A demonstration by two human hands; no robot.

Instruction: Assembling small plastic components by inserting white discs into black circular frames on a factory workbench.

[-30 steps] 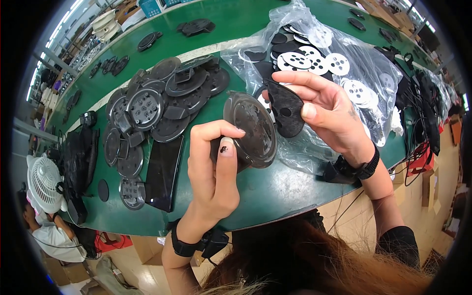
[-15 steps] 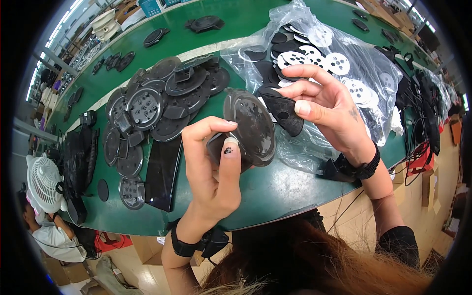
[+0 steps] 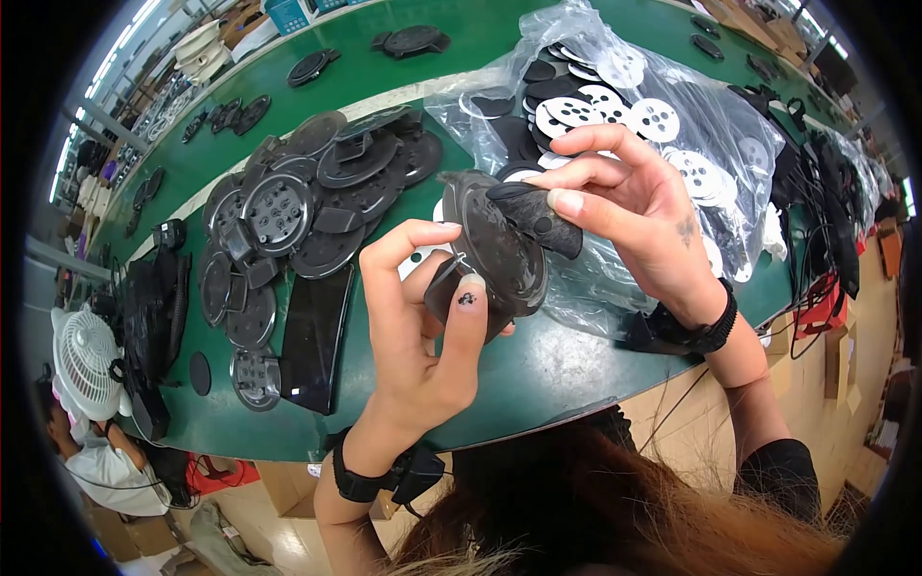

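— What is the biggest thing here?

— The green workbench (image 3: 384, 58), curving across the view. On it at the right lies a clear plastic bag (image 3: 691, 106) of black and white round discs. At the left sits a heap of dark round plates (image 3: 307, 202), with a flat black panel (image 3: 315, 336) just below it. A white fan (image 3: 84, 360) stands off the left edge.

— And the hands?

— Both are raised above the bench edge. The left hand (image 3: 418, 341) is curled closed, thumb and fingers clamping the round black disc (image 3: 499, 250) from below. The right hand (image 3: 634, 206) pinches a small dark piece (image 3: 538, 211) against the disc's upper face, its other fingers spread loose.
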